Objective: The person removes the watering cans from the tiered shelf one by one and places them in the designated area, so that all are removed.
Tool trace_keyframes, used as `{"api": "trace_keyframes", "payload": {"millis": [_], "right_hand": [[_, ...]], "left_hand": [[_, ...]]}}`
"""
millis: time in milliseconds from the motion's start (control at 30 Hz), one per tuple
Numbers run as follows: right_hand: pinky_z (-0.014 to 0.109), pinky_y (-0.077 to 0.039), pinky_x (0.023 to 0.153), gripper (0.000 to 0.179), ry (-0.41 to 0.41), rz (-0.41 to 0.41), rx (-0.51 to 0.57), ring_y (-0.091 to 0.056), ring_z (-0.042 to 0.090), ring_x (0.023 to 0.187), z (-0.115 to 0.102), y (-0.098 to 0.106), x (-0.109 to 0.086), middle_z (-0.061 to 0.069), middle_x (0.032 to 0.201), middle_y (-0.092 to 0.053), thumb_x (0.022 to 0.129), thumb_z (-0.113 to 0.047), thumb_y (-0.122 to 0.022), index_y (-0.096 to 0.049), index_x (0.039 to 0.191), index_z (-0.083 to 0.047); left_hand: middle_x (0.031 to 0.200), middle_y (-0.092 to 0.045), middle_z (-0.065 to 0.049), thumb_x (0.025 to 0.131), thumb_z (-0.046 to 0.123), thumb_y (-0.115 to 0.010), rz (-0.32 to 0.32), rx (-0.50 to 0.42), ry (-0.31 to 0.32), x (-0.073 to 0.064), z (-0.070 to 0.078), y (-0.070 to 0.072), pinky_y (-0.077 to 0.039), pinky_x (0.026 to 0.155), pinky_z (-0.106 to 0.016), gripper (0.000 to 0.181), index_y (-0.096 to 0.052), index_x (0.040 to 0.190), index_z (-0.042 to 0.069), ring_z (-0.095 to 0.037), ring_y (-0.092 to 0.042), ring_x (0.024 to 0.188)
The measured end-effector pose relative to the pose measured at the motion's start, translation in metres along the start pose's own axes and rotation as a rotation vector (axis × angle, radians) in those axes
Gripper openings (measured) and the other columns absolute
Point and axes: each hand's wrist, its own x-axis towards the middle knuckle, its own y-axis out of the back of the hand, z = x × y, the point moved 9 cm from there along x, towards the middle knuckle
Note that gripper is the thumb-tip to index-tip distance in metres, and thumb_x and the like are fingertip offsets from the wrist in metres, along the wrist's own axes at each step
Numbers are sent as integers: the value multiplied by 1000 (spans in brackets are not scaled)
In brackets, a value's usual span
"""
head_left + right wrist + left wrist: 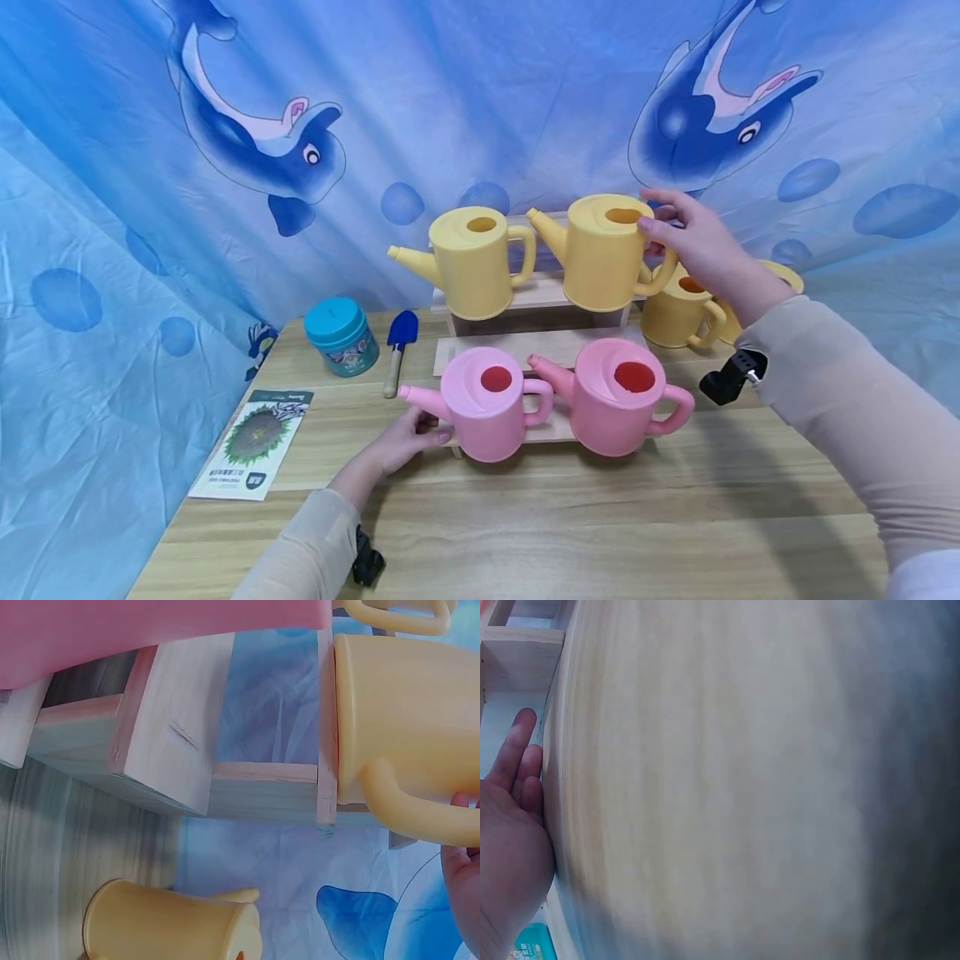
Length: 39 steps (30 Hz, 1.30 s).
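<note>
My right hand (693,229) grips the top of the handle of a yellow watering can (603,254), which stands on the upper step at the right. Left of it is another yellow watering can (472,262). Two pink watering cans, a lighter one (487,417) and a deeper pink one (615,408), sit on the lowest step. All of these spouts point left. My left hand (405,442) holds the front left corner of the wooden stepped stand (555,348), thumb along its edge; the left wrist view shows the hand low against the table (705,787).
More yellow watering cans (675,312) stand on the table right of the stand, partly behind my right arm. To the left lie a small blue trowel (402,329), a teal lidded tub (341,337) and a seed packet (251,446). A blue dolphin curtain (487,100) hangs behind.
</note>
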Motion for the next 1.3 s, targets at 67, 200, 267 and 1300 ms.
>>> {"api": "trace_keyframes", "payload": {"millis": [67,200,267,1300], "right_hand": [[23,-50,72,64,-9,6,1,-48,25,94,2,0,1,8,123,-39,92,-46,-53,-29,147,-24],[25,-50,68,65,-27,10,18,-51,24,85,3,-1,0,8,116,-39,91,-45,-55,-29,147,-23],[25,-51,66,66,-30,7,26,-52,24,82,3,-1,0,8,113,-38,91,-45,-55,-29,148,-24],[19,-38,52,59,-65,276,126,-41,13,65,30,55,-34,2,89,-36,90,-33,-62,-42,142,-17]], "left_hand": [[132,-47,-11,86,32,-68,-1,1,0,1,-1,0,-31,103,-50,66,-37,139,6,-31,-43,121],[133,-47,-11,86,31,-68,16,-1,-3,8,-14,0,-31,103,-51,67,-36,139,7,-31,-43,121],[132,-48,-11,86,31,-69,26,-4,-7,12,-21,0,-31,103,-51,66,-36,139,8,-30,-43,121],[134,-47,-5,84,40,-69,34,-8,-5,17,-34,1,-31,103,-51,68,-38,139,17,-27,-43,122]]}}
